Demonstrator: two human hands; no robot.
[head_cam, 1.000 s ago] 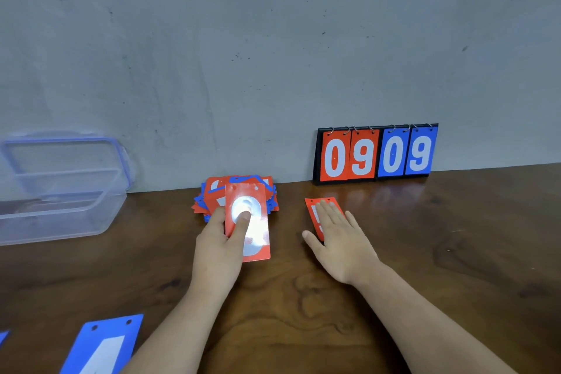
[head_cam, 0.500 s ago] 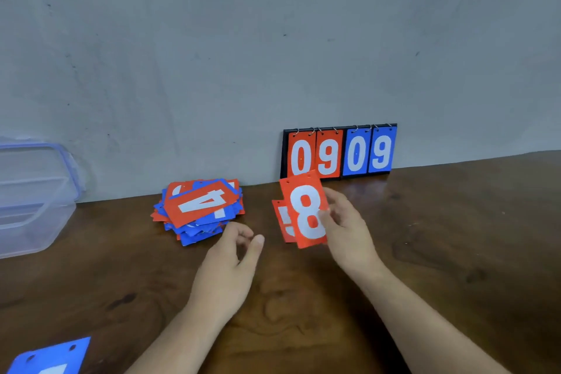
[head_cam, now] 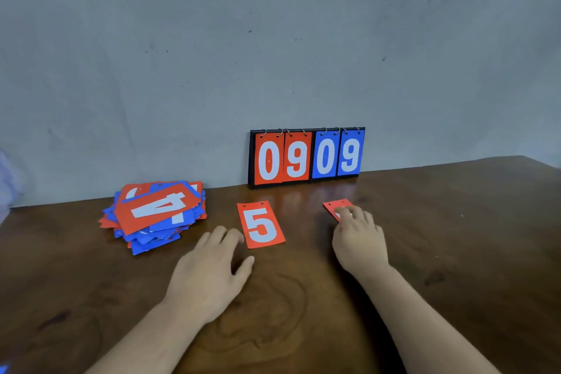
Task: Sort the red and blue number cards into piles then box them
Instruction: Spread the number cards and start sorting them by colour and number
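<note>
The left hand lies palm down low over the brown wooden surface, fingers loosely bent and holding nothing. Its fingertips sit just beside the lower left edge of a red card printed with a white 5; whether they touch that edge is not clear. This card lies flat and face up, alone, its two punched holes at the far end, slightly turned.

The right hand is to the right of the 5 card, knuckles up, fingers bent, with the tips down on a second red card. Only the far corner of that card shows beyond the fingers, and its number is covered. The thumb is hidden, so I cannot tell whether the hand pinches the card or only rests on it. The two red cards are apart, with bare wood between them.

To the left, near the wall, is a loose, uneven pile of red and blue number cards, the colours mixed together. A red card with a white 4 lies on top, turned sideways.

A black flip scoreboard stands upright against the wall behind the two single cards. It shows 0 9 on red leaves and 0 9 on blue leaves, hung from small metal rings.

At the far left edge is a blurred pale translucent shape that cannot be made out.
</note>
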